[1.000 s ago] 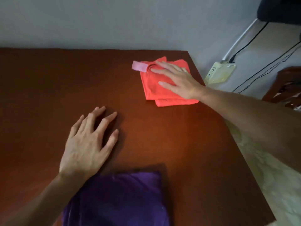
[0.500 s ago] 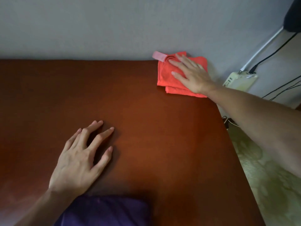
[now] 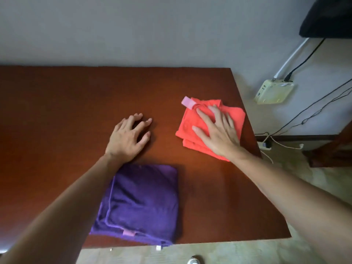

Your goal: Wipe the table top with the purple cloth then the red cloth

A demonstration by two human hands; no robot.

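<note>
Now the right hand (image 3: pixel 217 134) is pressing flat on the folded red cloth (image 3: pixel 190 130), fingers spread open rather than gripping, and the cloth is lying near the table's (image 3: pixel 57 111) right edge, about midway along it, whereas half a second ago it was pushed up into the far right corner against the wall; so the hand is drawing the cloth back toward the near edge in a wiping stroke. The left hand (image 3: pixel 127 138) is resting on the bare wood near the middle of the table, fingers open and slightly curled, holding nothing, seemingly bracing as it was a moment ago. The purple cloth (image 3: pixel 144 202) is lying folded at the near edge, just below the left wrist, untouched by either hand, with one corner overhanging the edge. Judging from this, the purple pass is probably done and the red pass is under way along the right side, with the left part of the table possibly still to cover. The palm is hiding the middle of the red cloth, the left end of the table is running out of view, and a small white object at the bottom of the view is too cut off to identify
</note>
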